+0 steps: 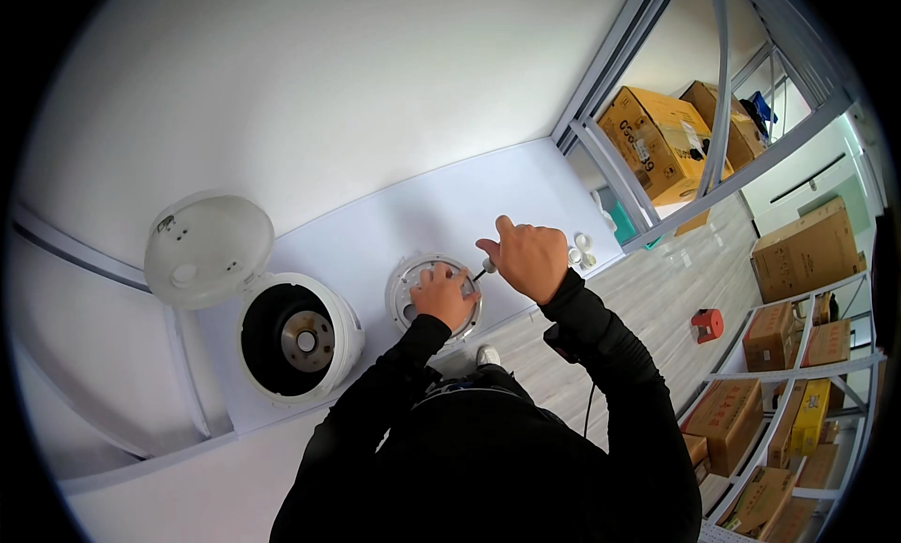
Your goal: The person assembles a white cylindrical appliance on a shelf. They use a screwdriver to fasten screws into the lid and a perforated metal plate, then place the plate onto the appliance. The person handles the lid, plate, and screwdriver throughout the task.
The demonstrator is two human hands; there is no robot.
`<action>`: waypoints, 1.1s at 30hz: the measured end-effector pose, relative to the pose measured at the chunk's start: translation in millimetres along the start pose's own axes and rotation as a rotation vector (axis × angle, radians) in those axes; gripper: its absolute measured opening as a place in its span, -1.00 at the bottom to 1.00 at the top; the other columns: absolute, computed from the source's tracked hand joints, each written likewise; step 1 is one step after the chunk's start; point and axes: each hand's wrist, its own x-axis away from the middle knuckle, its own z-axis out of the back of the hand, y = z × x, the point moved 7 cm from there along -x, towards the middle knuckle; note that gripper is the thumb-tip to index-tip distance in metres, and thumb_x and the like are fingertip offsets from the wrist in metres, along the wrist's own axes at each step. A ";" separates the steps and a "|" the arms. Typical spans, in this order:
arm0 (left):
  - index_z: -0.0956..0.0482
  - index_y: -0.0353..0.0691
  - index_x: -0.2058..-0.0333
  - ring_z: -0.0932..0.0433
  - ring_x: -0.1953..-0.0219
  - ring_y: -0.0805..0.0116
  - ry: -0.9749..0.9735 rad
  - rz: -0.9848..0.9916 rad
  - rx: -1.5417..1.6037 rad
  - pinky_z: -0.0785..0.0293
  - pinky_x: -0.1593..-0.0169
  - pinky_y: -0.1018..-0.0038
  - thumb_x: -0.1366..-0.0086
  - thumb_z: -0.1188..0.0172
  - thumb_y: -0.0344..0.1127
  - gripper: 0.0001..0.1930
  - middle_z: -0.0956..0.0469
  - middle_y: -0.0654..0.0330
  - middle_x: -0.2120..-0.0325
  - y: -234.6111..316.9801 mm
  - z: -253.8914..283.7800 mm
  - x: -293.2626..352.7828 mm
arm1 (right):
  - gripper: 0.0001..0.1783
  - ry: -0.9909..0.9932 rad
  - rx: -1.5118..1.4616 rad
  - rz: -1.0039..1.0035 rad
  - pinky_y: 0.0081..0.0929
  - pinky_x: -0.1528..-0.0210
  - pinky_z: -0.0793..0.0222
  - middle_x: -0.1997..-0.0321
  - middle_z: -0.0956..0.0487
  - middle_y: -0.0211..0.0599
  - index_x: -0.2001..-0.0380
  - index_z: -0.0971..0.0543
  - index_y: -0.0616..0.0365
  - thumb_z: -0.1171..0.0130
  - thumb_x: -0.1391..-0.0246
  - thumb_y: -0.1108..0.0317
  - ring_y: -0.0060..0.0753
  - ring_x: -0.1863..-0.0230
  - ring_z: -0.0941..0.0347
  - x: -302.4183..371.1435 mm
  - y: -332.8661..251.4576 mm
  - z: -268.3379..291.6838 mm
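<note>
My left hand (447,297) lies with its fingers apart on a round whitish, metallic disc-shaped cover (403,282) at the table's near edge. In my right hand (533,259) is a screwdriver (489,264), its handle mostly covered by my fist. The screwdriver's dark shaft slants down and left to the disc's right side, close to my left fingertips. Whether the tip touches a screw is too small to tell. On the left stands a white rice cooker (351,340) with its lid (222,252) swung up. Inside its dark cavity shows a round metal heating plate (297,342).
The white table (530,191) runs along a wall. Several small round containers (575,256) stand at its right end. Beyond are a grey metal frame (601,168), a large cardboard box (657,144), a red stool (707,325) and shelves with boxes (727,421).
</note>
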 end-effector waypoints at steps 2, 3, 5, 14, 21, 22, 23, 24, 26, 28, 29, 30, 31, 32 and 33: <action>-0.66 0.14 -0.09 -0.36 -0.10 0.07 -0.010 0.010 0.008 -0.38 0.01 -0.04 -0.14 -0.40 0.15 -0.45 -0.44 0.25 0.02 -0.2 0.0 0.6 | -0.58 0.185 -0.042 0.101 -0.26 0.50 -0.40 0.52 -0.52 -0.23 0.17 -0.49 0.11 -0.39 -0.06 0.11 -0.11 0.57 -0.53 10.0 -5.0 12.2; -0.66 0.14 -0.10 -0.35 -0.11 0.09 -0.015 0.012 0.006 -0.37 0.02 -0.04 -0.15 -0.39 0.14 -0.45 -0.43 0.26 0.00 -0.6 0.3 0.0 | -0.60 0.277 -0.063 0.152 -0.26 0.51 -0.40 0.54 -0.52 -0.24 0.19 -0.49 0.11 -0.39 -0.06 0.10 -0.12 0.58 -0.52 14.7 -7.2 18.1; -0.65 0.16 -0.12 -0.35 -0.13 0.12 -0.032 0.007 0.002 -0.35 0.02 -0.04 -0.17 -0.39 0.14 -0.45 -0.43 0.28 -0.02 0.7 -0.5 -0.3 | -0.58 0.477 -0.164 0.321 -0.29 0.53 -0.38 0.58 -0.52 -0.24 0.22 -0.49 0.11 -0.39 -0.08 0.04 -0.13 0.65 -0.48 17.0 -11.6 28.6; -0.64 0.15 -0.13 -0.35 -0.13 0.12 -0.046 0.002 0.000 -0.35 0.03 -0.04 -0.17 -0.39 0.14 -0.44 -0.44 0.28 0.00 0.5 1.4 0.6 | -0.63 0.327 -0.095 0.217 -0.30 0.53 -0.37 0.58 -0.52 -0.28 0.27 -0.46 0.08 -0.41 -0.02 0.15 -0.17 0.62 -0.50 15.0 -13.2 21.5; -0.64 0.14 -0.13 -0.35 -0.12 0.11 -0.015 -0.012 0.011 -0.34 0.06 -0.04 -0.17 -0.39 0.13 -0.45 -0.43 0.28 0.01 0.5 1.0 0.6 | -0.55 0.172 -0.053 0.101 -0.28 0.55 -0.37 0.51 -0.55 -0.25 0.17 -0.51 0.11 -0.44 0.03 0.13 -0.14 0.57 -0.56 6.7 -3.9 0.2; -0.64 0.14 -0.13 -0.35 -0.12 0.11 -0.019 -0.009 0.014 -0.34 0.06 -0.04 -0.17 -0.39 0.13 -0.45 -0.43 0.28 0.01 -0.5 0.7 0.4 | -0.56 0.157 -0.063 0.103 -0.28 0.53 -0.39 0.50 -0.56 -0.24 0.14 -0.51 0.11 -0.43 0.02 0.15 -0.13 0.54 -0.57 8.0 -5.5 3.3; -0.63 0.14 -0.13 -0.35 -0.12 0.11 -0.022 -0.005 0.016 -0.34 0.06 -0.04 -0.17 -0.39 0.13 -0.45 -0.43 0.28 0.01 -1.5 0.5 0.2 | -0.56 0.142 -0.074 0.105 -0.29 0.51 -0.40 0.48 -0.57 -0.23 0.12 -0.52 0.10 -0.43 0.02 0.17 -0.11 0.52 -0.58 11.1 -7.5 10.0; -0.63 0.14 -0.13 -0.35 -0.12 0.11 -0.020 -0.005 0.015 -0.34 0.06 -0.04 -0.17 -0.39 0.12 -0.45 -0.43 0.28 0.01 -2.2 0.5 -0.1 | -0.56 0.128 -0.085 0.108 -0.29 0.48 -0.42 0.46 -0.58 -0.21 0.10 -0.52 0.10 -0.42 0.01 0.19 -0.10 0.49 -0.59 12.8 -8.7 13.0; -0.63 0.14 -0.13 -0.35 -0.12 0.11 -0.023 -0.013 0.014 -0.34 0.06 -0.03 -0.17 -0.39 0.12 -0.44 -0.43 0.28 0.01 -0.8 0.0 0.1 | -0.61 0.236 -0.219 0.205 -0.25 0.44 -0.45 0.40 -0.61 -0.15 0.13 -0.54 0.11 -0.40 -0.03 0.20 -0.07 0.46 -0.60 18.2 -11.4 21.0; -0.62 0.14 -0.14 -0.36 -0.11 0.11 -0.009 -0.023 0.001 -0.34 0.07 -0.03 -0.17 -0.39 0.12 -0.44 -0.43 0.28 0.01 -0.4 0.5 0.4 | -0.65 0.260 -0.292 0.225 -0.22 0.40 -0.47 0.36 -0.62 -0.12 0.15 -0.55 0.12 -0.38 -0.04 0.23 -0.04 0.42 -0.60 19.5 -11.0 21.0; -0.62 0.14 -0.14 -0.36 -0.11 0.10 -0.001 -0.028 -0.005 -0.34 0.07 -0.03 -0.17 -0.39 0.12 -0.44 -0.43 0.28 0.01 -0.3 0.6 0.4 | -0.66 0.229 -0.298 0.196 -0.21 0.39 -0.48 0.35 -0.62 -0.11 0.15 -0.56 0.14 -0.38 -0.04 0.24 -0.02 0.41 -0.60 17.2 -9.1 15.6; -0.62 0.14 -0.14 -0.36 -0.11 0.10 -0.004 -0.028 -0.003 -0.34 0.07 -0.04 -0.17 -0.39 0.12 -0.44 -0.43 0.28 0.01 -0.2 -0.2 0.6 | -0.67 0.199 -0.303 0.166 -0.19 0.37 -0.49 0.34 -0.62 -0.10 0.16 -0.56 0.15 -0.38 -0.04 0.26 0.00 0.40 -0.60 15.8 -7.0 10.8; -0.62 0.14 -0.14 -0.35 -0.11 0.10 -0.006 -0.026 -0.002 -0.34 0.08 -0.04 -0.18 -0.39 0.13 -0.44 -0.43 0.28 0.01 0.2 0.4 0.7 | -0.67 0.198 -0.316 0.158 -0.18 0.37 -0.49 0.34 -0.62 -0.10 0.16 -0.56 0.16 -0.38 -0.04 0.28 0.00 0.39 -0.60 15.6 -6.2 9.0; -0.62 0.14 -0.14 -0.35 -0.11 0.10 -0.008 -0.025 0.000 -0.34 0.08 -0.04 -0.18 -0.39 0.13 -0.44 -0.43 0.29 0.00 0.8 0.9 0.9 | -0.67 0.197 -0.328 0.149 -0.17 0.36 -0.49 0.33 -0.62 -0.10 0.16 -0.55 0.17 -0.38 -0.03 0.30 0.01 0.39 -0.60 16.2 -5.0 7.4; -0.62 0.14 -0.14 -0.37 -0.11 0.10 -0.008 -0.023 -0.004 -0.35 0.07 -0.04 -0.18 -0.38 0.12 -0.45 -0.44 0.28 0.01 1.6 1.3 1.4 | -0.67 0.196 -0.340 0.138 -0.16 0.36 -0.49 0.33 -0.62 -0.10 0.17 -0.55 0.18 -0.39 -0.02 0.32 0.01 0.39 -0.60 17.3 -3.9 6.7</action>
